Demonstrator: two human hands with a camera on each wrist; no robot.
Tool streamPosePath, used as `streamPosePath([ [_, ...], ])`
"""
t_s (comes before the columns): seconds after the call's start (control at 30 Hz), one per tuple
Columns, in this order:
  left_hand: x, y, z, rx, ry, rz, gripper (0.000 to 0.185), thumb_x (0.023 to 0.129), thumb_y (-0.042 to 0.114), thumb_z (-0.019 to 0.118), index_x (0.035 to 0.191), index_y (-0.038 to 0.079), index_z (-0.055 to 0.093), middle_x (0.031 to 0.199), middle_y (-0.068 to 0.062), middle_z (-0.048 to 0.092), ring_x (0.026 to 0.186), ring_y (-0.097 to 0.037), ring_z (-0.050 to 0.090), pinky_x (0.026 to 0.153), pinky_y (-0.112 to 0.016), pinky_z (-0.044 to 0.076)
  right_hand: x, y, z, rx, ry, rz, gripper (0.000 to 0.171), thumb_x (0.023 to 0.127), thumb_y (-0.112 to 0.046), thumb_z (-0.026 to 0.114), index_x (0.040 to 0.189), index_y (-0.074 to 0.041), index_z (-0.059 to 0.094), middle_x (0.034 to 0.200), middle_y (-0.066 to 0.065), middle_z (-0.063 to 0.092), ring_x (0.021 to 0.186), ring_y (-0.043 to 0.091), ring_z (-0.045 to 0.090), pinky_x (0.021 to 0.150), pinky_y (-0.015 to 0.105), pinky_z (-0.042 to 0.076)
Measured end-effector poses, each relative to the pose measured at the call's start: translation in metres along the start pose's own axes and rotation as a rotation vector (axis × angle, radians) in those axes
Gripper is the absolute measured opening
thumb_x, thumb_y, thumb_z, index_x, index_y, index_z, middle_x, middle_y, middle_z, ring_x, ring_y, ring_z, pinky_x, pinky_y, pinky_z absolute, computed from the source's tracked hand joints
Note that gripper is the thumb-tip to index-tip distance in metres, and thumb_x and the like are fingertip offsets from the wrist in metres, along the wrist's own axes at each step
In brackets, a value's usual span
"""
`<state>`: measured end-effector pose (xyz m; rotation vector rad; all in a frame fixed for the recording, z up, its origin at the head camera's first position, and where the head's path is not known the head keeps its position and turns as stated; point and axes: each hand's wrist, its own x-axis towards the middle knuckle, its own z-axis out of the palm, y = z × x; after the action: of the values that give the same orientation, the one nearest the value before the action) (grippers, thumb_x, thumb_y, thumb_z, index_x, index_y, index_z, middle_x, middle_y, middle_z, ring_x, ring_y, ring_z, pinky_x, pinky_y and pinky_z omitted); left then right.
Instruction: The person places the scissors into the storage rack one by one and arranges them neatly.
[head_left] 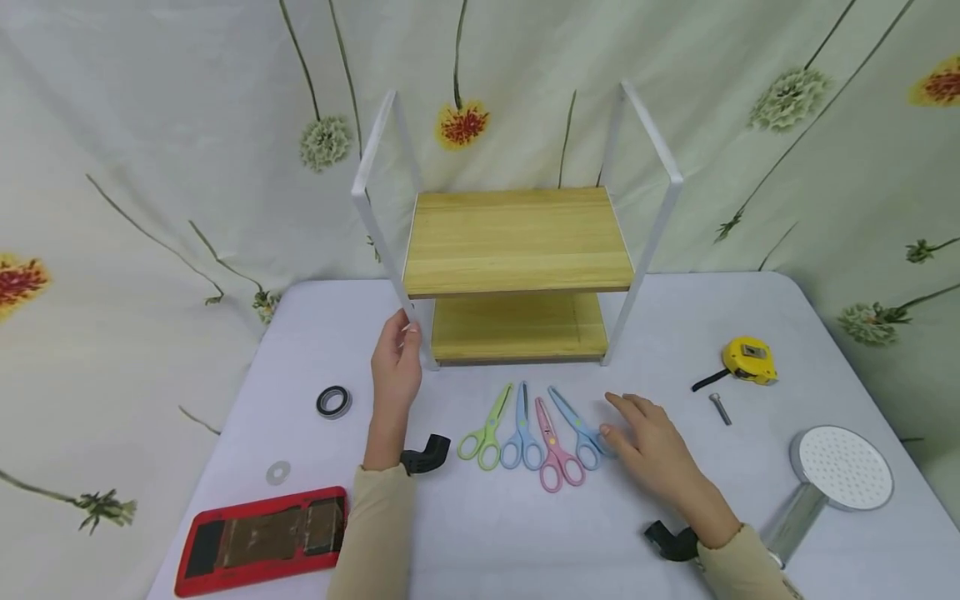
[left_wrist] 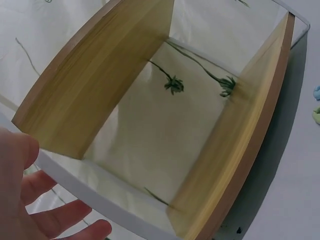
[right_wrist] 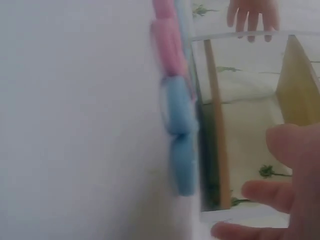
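A two-tier shelf (head_left: 517, 242) with wooden boards and white metal side frames stands at the back of the table. My left hand (head_left: 397, 362) is at its left post, fingers extended and loosely spread beside the white frame (left_wrist: 95, 192) in the left wrist view. My right hand (head_left: 660, 454) hovers with spread fingers beside the right-hand blue scissors (head_left: 581, 429), holding nothing. Green scissors (head_left: 487, 433), other blue scissors (head_left: 522, 433) and pink scissors (head_left: 555, 450) lie in a row before the shelf, tips toward it.
On the right are a yellow tape measure (head_left: 750, 360), a bolt (head_left: 720, 408) and a shower head (head_left: 843, 467). On the left lie a black ring (head_left: 333, 402), a grey washer (head_left: 277, 472) and a red case (head_left: 262, 542). A flowered cloth (head_left: 225, 125) hangs behind the table.
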<state>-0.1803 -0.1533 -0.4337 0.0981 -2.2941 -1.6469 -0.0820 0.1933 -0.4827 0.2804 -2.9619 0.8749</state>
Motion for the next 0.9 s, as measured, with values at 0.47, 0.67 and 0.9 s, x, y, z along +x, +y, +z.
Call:
streamPosePath([
  [0.47,0.005,-0.002,0.009,-0.102,0.068,-0.022,0.033,0.109,0.019,0.042,0.113,-0.004,0.064,0.114,-0.024,0.070,0.108,-0.030,0.063,0.108,-0.056,0.042,0.006,0.008,0.020,0.033,0.029,-0.083,0.030,0.087,-0.014,0.077,0.117,-0.011,0.072,0.108,0.009,0.067,0.098,0.023,0.057,0.080,0.039,0.048],
  [0.67,0.003,-0.004,0.012,-0.117,0.053,-0.026,0.029,0.109,0.016,0.042,0.114,-0.001,0.065,0.101,-0.026,0.069,0.092,-0.010,0.063,0.100,-0.049,0.050,0.002,0.014,0.024,0.004,0.070,-0.125,0.022,0.086,-0.009,0.077,0.108,-0.011,0.075,0.097,0.003,0.067,0.089,0.018,0.059,0.075,0.035,0.047],
  [0.9,0.005,-0.006,0.011,-0.150,0.026,-0.020,0.029,0.109,0.017,0.043,0.113,-0.003,0.064,0.103,-0.028,0.068,0.091,-0.006,0.062,0.102,-0.053,0.050,0.003,0.014,0.027,-0.020,0.083,-0.155,0.029,0.081,-0.020,0.084,0.107,-0.013,0.075,0.095,0.001,0.065,0.083,0.011,0.053,0.071,0.029,0.042],
])
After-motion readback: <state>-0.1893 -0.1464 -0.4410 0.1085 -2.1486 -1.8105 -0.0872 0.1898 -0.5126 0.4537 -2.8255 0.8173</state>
